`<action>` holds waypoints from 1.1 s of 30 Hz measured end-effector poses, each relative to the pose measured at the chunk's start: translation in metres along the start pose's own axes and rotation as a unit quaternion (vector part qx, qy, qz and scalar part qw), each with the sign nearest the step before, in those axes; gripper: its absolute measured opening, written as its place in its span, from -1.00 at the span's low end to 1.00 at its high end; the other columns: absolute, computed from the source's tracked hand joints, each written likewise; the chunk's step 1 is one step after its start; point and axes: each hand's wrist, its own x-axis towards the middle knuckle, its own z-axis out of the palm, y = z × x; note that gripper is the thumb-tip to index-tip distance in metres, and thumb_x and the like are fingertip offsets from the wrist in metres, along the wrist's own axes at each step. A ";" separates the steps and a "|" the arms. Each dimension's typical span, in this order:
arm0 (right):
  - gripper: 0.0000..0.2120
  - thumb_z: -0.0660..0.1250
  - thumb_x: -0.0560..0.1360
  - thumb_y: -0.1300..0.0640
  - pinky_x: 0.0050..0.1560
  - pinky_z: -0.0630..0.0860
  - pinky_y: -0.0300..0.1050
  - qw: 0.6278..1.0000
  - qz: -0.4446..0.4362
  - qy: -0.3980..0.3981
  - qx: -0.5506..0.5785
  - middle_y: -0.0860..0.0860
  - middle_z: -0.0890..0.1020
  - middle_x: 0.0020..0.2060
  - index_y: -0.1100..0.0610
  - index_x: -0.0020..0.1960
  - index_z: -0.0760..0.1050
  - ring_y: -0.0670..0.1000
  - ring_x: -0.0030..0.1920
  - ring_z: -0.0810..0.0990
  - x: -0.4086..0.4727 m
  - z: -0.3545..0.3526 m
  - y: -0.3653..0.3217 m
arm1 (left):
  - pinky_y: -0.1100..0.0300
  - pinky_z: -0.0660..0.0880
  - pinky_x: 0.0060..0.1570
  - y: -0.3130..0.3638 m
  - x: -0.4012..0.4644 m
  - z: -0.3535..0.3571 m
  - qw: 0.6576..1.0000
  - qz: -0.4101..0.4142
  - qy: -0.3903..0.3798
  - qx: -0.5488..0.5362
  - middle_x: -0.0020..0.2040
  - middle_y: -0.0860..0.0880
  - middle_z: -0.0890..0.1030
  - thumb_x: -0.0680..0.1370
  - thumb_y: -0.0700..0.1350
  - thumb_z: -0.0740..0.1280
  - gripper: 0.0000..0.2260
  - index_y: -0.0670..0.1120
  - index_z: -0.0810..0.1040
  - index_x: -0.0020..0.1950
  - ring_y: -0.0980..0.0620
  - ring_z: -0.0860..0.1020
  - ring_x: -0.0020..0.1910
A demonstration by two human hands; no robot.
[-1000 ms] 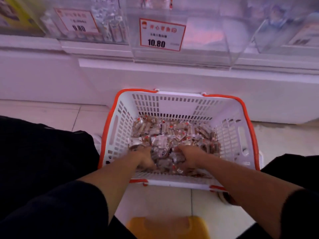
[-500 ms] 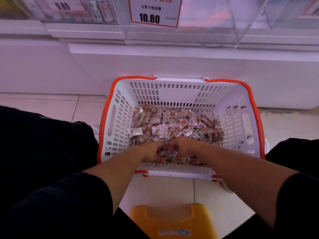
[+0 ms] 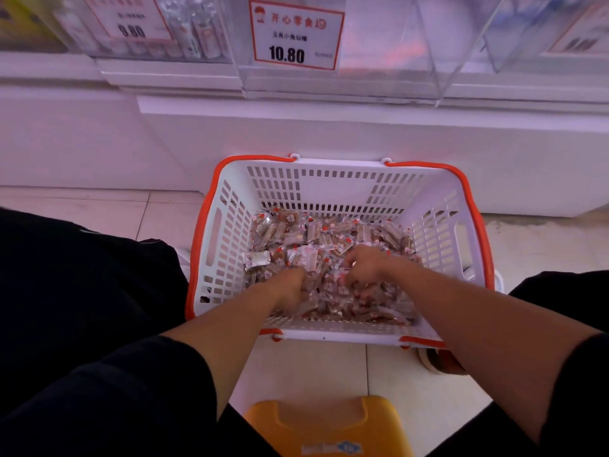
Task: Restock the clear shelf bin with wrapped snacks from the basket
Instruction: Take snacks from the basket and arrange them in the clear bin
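- Both hands down in the white basket (image 3: 438, 206), near its front wall.
- left hand (image 3: 291, 286) and right hand (image 3: 361, 267) each curl round a bunch of wrapped snacks (image 3: 316, 237).
- clear shelf bin (image 3: 389, 44) above basket's far edge, price tag (image 3: 295, 34) on front.

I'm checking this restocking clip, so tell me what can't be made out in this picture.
Head view only:
- Left hand fingers: buried in the clear-wrapped brown snacks, so its grip is unclear.
- Clear plastic shelf bin: top cut off by the frame edge; fill level unknown.
- Small print on the red-bordered 10.80 price tag: too small.
- Yellow plastic stool: cut off below.
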 end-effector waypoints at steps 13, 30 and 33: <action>-0.93 0.37 0.53 0.31 -0.11 0.68 -0.09 0.903 -0.159 -0.016 0.399 0.10 0.66 -0.15 0.24 0.01 0.53 -0.03 -0.16 0.68 -0.122 -0.102 -0.092 | -0.04 0.65 -0.05 0.080 -0.098 -0.160 0.841 0.061 -0.073 -0.533 0.00 -0.21 0.70 0.67 -0.16 0.21 -0.69 -0.19 0.37 0.41 -0.16 0.70 -0.11; -0.69 0.44 0.45 0.40 -0.21 0.60 -0.19 0.946 -0.273 0.114 0.133 0.08 0.66 -0.13 0.12 0.13 0.62 0.01 -0.21 0.63 -0.209 -0.129 -0.120 | 0.01 0.65 -0.10 0.114 -0.154 -0.191 0.894 0.103 -0.096 -0.426 -0.05 -0.15 0.69 0.60 -0.20 0.33 -0.80 -0.19 0.52 0.22 -0.07 0.70 -0.05; -0.56 0.52 0.35 0.43 -0.16 0.62 -0.13 0.939 -0.298 0.091 0.145 0.23 0.71 -0.14 0.12 0.15 0.58 0.10 -0.18 0.67 -0.211 -0.138 -0.114 | 0.06 0.65 -0.14 0.116 -0.149 -0.188 0.884 0.100 -0.097 -0.446 0.01 -0.16 0.69 0.59 -0.24 0.33 -0.82 -0.18 0.53 0.19 -0.08 0.70 -0.04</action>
